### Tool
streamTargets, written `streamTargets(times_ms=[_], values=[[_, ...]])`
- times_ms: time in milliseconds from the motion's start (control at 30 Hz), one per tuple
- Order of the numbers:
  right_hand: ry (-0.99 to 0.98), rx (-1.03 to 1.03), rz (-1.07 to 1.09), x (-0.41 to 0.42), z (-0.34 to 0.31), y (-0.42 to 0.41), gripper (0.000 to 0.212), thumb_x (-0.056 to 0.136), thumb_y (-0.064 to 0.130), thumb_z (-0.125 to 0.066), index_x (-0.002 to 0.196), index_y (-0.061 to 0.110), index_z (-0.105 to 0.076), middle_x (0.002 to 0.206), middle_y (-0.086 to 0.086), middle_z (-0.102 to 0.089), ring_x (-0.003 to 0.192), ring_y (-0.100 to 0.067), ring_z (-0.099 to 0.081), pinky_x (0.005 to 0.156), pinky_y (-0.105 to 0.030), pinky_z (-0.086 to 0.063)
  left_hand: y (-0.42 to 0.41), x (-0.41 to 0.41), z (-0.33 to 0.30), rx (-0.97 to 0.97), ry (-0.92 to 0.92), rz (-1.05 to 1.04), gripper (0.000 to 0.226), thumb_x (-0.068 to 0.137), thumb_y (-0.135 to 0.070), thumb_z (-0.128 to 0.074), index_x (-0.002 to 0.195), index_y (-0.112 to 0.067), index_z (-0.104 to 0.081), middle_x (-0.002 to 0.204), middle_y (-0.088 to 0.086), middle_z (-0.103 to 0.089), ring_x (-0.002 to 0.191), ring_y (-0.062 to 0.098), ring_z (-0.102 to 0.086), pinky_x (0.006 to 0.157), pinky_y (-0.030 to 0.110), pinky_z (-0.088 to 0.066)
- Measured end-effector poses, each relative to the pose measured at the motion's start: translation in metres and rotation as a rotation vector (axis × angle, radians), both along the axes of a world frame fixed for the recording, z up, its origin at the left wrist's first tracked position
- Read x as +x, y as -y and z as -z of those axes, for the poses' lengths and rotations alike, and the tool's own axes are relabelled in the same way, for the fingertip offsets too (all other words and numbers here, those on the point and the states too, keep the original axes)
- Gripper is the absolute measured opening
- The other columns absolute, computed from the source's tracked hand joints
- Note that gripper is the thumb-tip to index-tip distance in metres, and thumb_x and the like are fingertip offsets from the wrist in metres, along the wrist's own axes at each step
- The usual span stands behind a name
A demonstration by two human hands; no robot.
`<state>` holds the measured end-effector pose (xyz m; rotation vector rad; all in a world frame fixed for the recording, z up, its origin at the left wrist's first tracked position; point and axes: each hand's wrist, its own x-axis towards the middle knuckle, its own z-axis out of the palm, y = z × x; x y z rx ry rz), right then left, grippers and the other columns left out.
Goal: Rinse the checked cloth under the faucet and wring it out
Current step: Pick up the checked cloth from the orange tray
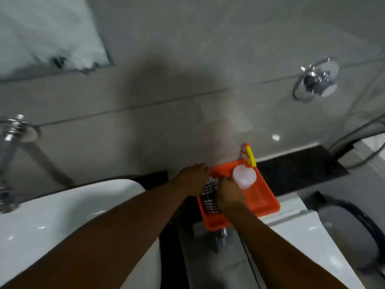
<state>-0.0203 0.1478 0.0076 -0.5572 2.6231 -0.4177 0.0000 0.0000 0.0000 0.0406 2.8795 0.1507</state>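
Head view, looking down, frame motion-blurred.

Both hands sit in an orange tray (268, 202) that rests on a white ledge (291, 217) right of the sink (62, 207). The tray's near corner overhangs the ledge edge.

The cloth (209, 193) is black-and-white checked and bunched along the tray's left side. It shows only in the gap between the two hands.

Left hand (192, 178): at the tray's far left corner, fingers curled down over the cloth's far end and the tray rim. It is touching the cloth; can't tell whether it has a real grip.

Right hand (228, 195): on the cloth's right side, fingers bent down onto it, knuckles up. Looks clamped on the fabric, fingertips hidden.

A spray bottle (244, 176), white body with an orange and yellow trigger head, stands at the tray's far edge, just beside the right hand's fingers. Can't tell if they touch.

The rest of the tray floor, right of the bottle, is bare.

The faucet (9, 142) is chrome, at the far left behind the sink, well apart from the cloth. A chrome wall valve (316, 80) sits upper right on the tiled wall.
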Motion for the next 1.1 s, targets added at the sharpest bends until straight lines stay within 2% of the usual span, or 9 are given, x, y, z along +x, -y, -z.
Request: streamTargets(times_ms=[267,367,567,700,767,833,900,967,1100], values=[[0.280,-0.099,0.216,-0.016,0.116,0.002,0.058,0.090,0.035,-0.062,0.137,0.006,-0.047,0.134,-0.020,-0.057,0.120,-0.035,-0.059,0.102,-0.047,-0.050,-0.009,-0.062,0.101,-0.090,0.201,0.018,0.037,0.090,-0.025,-0.054,0.126,-0.015,-0.058,0.127,0.012,-0.064,0.113,0.031,-0.063,0.097,0.043,-0.051],[0.344,-0.171,0.246,-0.025,0.135,0.009,0.050,0.093,0.027,-0.061,0.136,0.004,-0.049,0.134,-0.021,-0.058,0.120,-0.035,-0.059,0.103,-0.043,-0.050,-0.005,-0.071,0.118,-0.060,0.222,-0.016,0.039,0.086,-0.027,-0.059,0.123,-0.013,-0.058,0.125,0.014,-0.065,0.110,0.032,-0.064,0.094,0.043,-0.053],[0.779,-0.502,0.674,-0.056,0.115,0.008,0.021,0.091,0.010,-0.061,0.108,-0.002,-0.063,0.078,-0.012,-0.067,0.056,-0.020,-0.063,0.044,-0.026,-0.051,0.007,-0.070,0.116,0.063,0.211,-0.200,0.041,0.081,-0.027,-0.066,0.115,-0.007,-0.057,0.124,0.019,-0.062,0.110,0.038,-0.061,0.091,0.045,-0.051],[0.893,-0.705,0.586,-0.064,0.060,0.004,0.025,0.084,0.002,-0.053,0.105,0.005,-0.065,0.065,-0.014,-0.067,0.054,-0.025,-0.065,0.054,-0.028,-0.055,-0.001,-0.049,0.089,0.711,-0.031,-0.589,0.046,0.083,-0.022,-0.070,0.125,-0.004,-0.060,0.131,0.016,-0.061,0.119,0.030,-0.058,0.099,0.035,-0.049],[1.005,-0.827,0.527,-0.068,0.027,0.004,0.021,0.084,0.001,-0.052,0.100,0.007,-0.064,0.064,-0.010,-0.065,0.050,-0.021,-0.063,0.050,-0.027,-0.054,-0.006,-0.036,0.061,1.233,-0.056,-0.980,0.035,0.092,-0.031,-0.058,0.120,-0.010,-0.064,0.114,0.006,-0.066,0.096,0.021,-0.063,0.074,0.021,-0.057],[1.069,-0.926,0.490,-0.069,-0.006,0.006,0.023,0.088,0.003,-0.050,0.104,0.010,-0.066,0.071,-0.009,-0.071,0.054,-0.018,-0.068,0.050,-0.027,-0.056,-0.003,-0.024,0.036,1.738,0.152,-1.254,0.044,0.092,-0.045,-0.047,0.110,-0.010,-0.066,0.093,0.011,-0.069,0.073,0.024,-0.063,0.064,0.033,-0.057],[1.105,-0.957,0.423,-0.066,-0.041,0.009,0.029,0.088,0.002,-0.049,0.101,0.013,-0.073,0.081,-0.010,-0.076,0.065,-0.020,-0.073,0.058,-0.030,-0.061,0.008,-0.012,0.006,2.045,0.155,-1.225,0.052,0.088,-0.043,-0.046,0.118,-0.006,-0.066,0.107,0.019,-0.068,0.093,0.033,-0.064,0.086,0.045,-0.053],[1.112,-0.921,0.335,-0.062,-0.077,0.013,0.032,0.087,0.000,-0.047,0.098,0.013,-0.074,0.087,-0.011,-0.077,0.072,-0.021,-0.074,0.064,-0.031,-0.062,0.024,0.000,-0.032,2.143,0.030,-1.157,0.042,0.084,-0.032,-0.050,0.110,-0.006,-0.070,0.108,0.017,-0.070,0.102,0.031,-0.063,0.097,0.044,-0.049],[1.090,-0.848,0.215,-0.043,-0.147,0.029,0.038,0.085,-0.009,-0.045,0.112,0.005,-0.067,0.095,-0.013,-0.077,0.080,-0.022,-0.074,0.068,-0.031,-0.064,0.071,0.041,-0.123,1.988,-0.148,-0.944,0.013,0.084,-0.015,-0.057,0.091,-0.009,-0.067,0.073,0.005,-0.072,0.066,0.017,-0.068,0.058,0.028,-0.058]])
